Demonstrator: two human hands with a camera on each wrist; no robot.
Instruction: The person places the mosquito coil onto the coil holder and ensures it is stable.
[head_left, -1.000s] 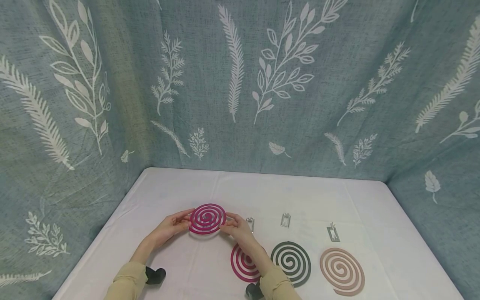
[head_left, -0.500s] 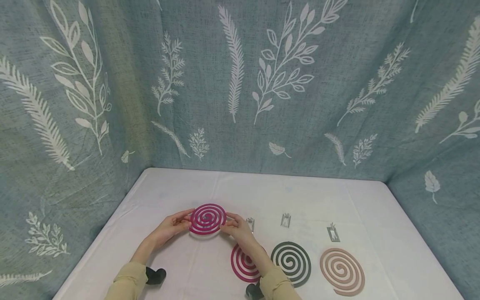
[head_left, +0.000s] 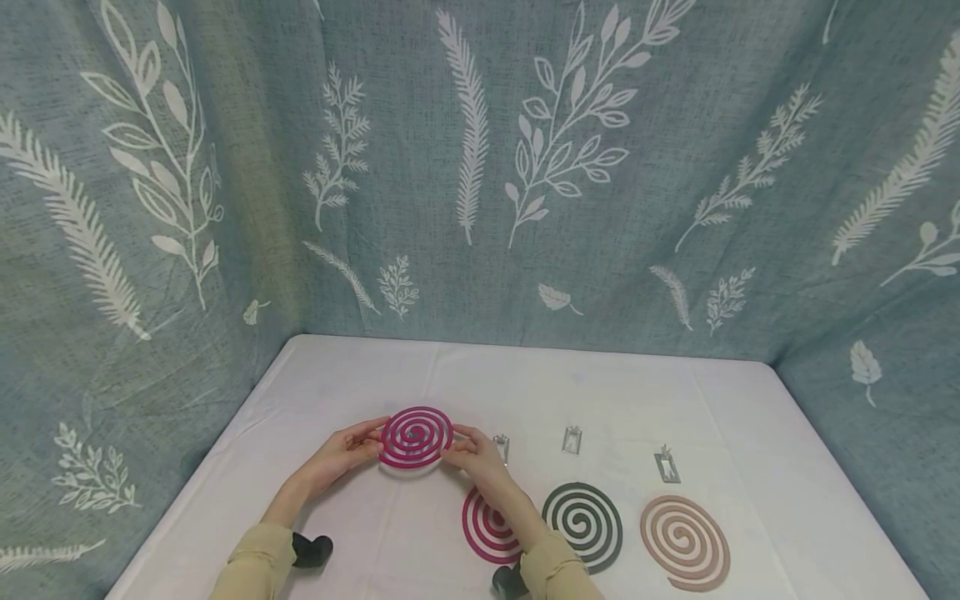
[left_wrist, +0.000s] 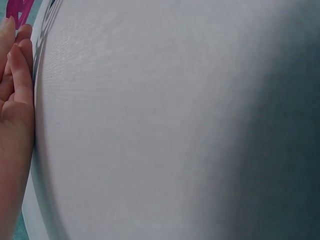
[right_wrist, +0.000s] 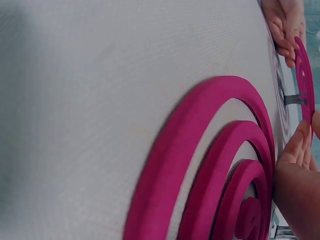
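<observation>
A magenta mosquito coil (head_left: 415, 434) is held level just above the white table, left of centre in the head view. My left hand (head_left: 341, 458) pinches its left edge between thumb and fingers. The opposite edge is pinched by my right hand (head_left: 480, 467). In the right wrist view, a small metal stand (right_wrist: 295, 99) shows under the held coil and seems to meet its middle. A second magenta coil (right_wrist: 150, 200) lies flat beneath my right wrist, partly covered by the forearm in the head view.
To the right lie a dark green coil (head_left: 579, 523) and a brown coil (head_left: 678, 536). Behind them are small metal stands, one in the middle (head_left: 566, 442) and one farther right (head_left: 667, 480); another is partly behind my right hand. Patterned curtains (head_left: 420, 167) border the table.
</observation>
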